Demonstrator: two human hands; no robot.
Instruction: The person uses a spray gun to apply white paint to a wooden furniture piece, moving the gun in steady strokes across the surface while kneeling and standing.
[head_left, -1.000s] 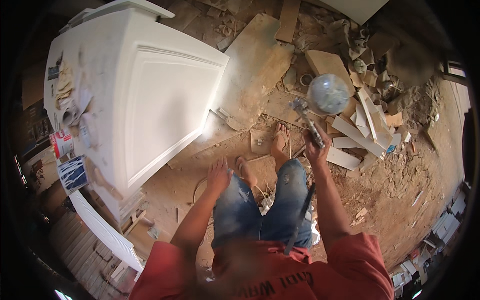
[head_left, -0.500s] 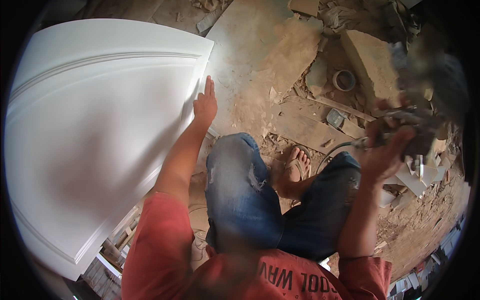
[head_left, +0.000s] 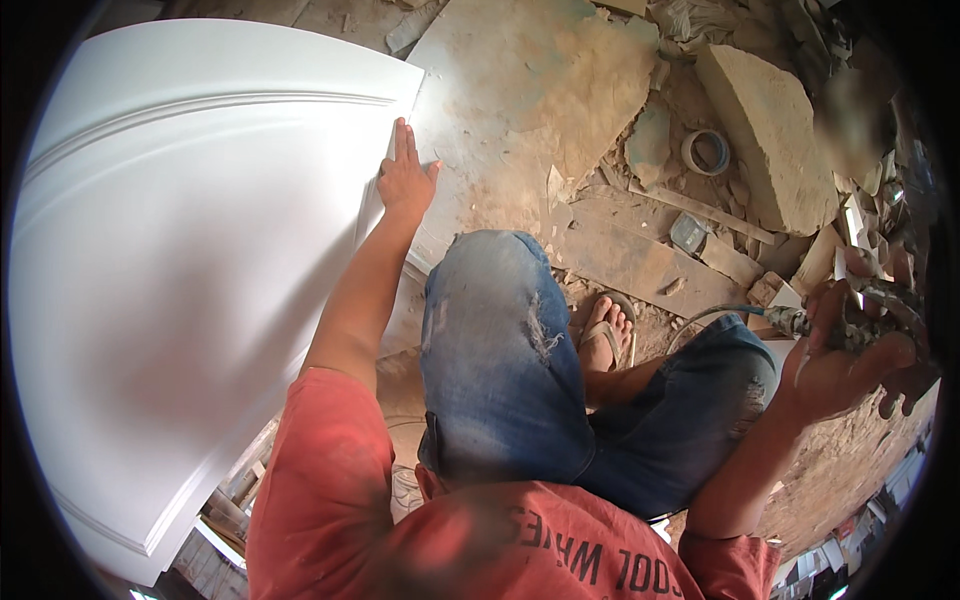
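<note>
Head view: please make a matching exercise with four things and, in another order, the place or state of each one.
Things:
1. left hand
2. right hand
3. grey tape roll
4. large white painted panel

Places or states:
A. lies among rubble on the dusty floor
B. fills the picture's left side
C. rests flat on the panel's edge
D. grips a metal spray gun

Pairs: 1-C, 2-D, 3-A, 4-B

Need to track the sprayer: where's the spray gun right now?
In the head view's far right, the spray gun sits in the right hand, beside the right knee, above scattered wood scraps.
</note>
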